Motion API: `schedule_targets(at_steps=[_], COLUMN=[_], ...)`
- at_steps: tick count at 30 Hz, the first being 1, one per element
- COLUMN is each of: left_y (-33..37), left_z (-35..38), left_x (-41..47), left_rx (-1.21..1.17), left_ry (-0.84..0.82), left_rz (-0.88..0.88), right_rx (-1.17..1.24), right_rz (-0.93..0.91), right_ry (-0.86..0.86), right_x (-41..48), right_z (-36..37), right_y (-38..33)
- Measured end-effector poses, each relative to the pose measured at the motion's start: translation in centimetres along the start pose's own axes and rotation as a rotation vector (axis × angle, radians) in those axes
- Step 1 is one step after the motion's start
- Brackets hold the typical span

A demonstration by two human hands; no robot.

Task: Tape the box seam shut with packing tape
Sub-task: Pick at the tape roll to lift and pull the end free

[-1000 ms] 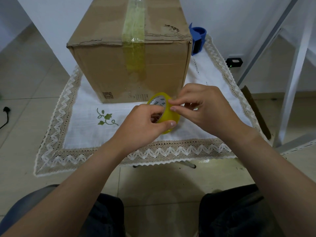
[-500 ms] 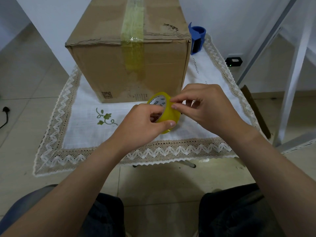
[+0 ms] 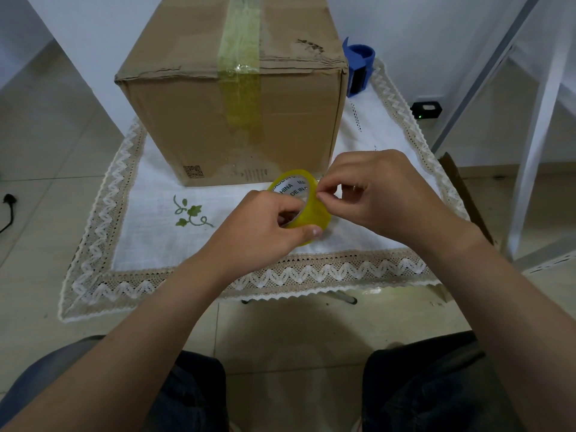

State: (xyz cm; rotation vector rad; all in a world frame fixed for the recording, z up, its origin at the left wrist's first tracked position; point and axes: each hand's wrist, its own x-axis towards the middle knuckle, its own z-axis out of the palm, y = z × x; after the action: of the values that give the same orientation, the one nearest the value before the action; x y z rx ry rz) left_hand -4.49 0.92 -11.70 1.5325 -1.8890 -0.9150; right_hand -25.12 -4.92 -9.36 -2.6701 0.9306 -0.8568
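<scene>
A brown cardboard box [image 3: 193, 120] stands at the back of a small table. A strip of yellowish tape [image 3: 241, 57] runs along its top seam and down the front face. In front of the box my left hand [image 3: 265, 226] grips a yellow roll of packing tape [image 3: 314, 213], fingers through the core and thumb under the rim. My right hand [image 3: 383, 194] pinches at the roll's upper right edge with thumb and forefinger. The tape's loose end is too small to make out.
A white cloth with a lace border [image 3: 149, 232] covers the table. A blue tape dispenser [image 3: 358, 68] stands behind the box's right corner. White metal frame legs [image 3: 536, 129] rise at the right. A black plug [image 3: 7, 199] lies on the floor, left.
My right hand's fingertips have shifted slightly along the roll's rim. The left hand keeps the roll in nearly the same place. The box has not moved.
</scene>
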Motion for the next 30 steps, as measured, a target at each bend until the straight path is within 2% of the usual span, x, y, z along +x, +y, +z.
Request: schedule_targets(at_steps=[10, 18, 24, 30], left_y=[0.48, -0.06, -0.11, -0.11], left_z=[-0.15, -0.44, -0.69, -0.53], left_x=[-0.27, 0.12, 0.00, 0.05], left_rx=[0.013, -0.126, -0.176, -0.180], left_ry=[-0.014, -0.002, 0.032, 0.040], left_rz=[-0.022, -0.036, -0.055, -0.064], right_rx=[-0.080, 0.068, 0.190, 0.163], right_rz=[-0.083, -0.041, 0.084, 0.018], right_ry=[-0.025, -0.003, 0.033, 0.059], right_x=[0.23, 0.10, -0.11, 0.00], right_z=[0.78, 0.46, 0.12, 0.71], right_y=[-0.29, -0.20, 0.22, 0.21])
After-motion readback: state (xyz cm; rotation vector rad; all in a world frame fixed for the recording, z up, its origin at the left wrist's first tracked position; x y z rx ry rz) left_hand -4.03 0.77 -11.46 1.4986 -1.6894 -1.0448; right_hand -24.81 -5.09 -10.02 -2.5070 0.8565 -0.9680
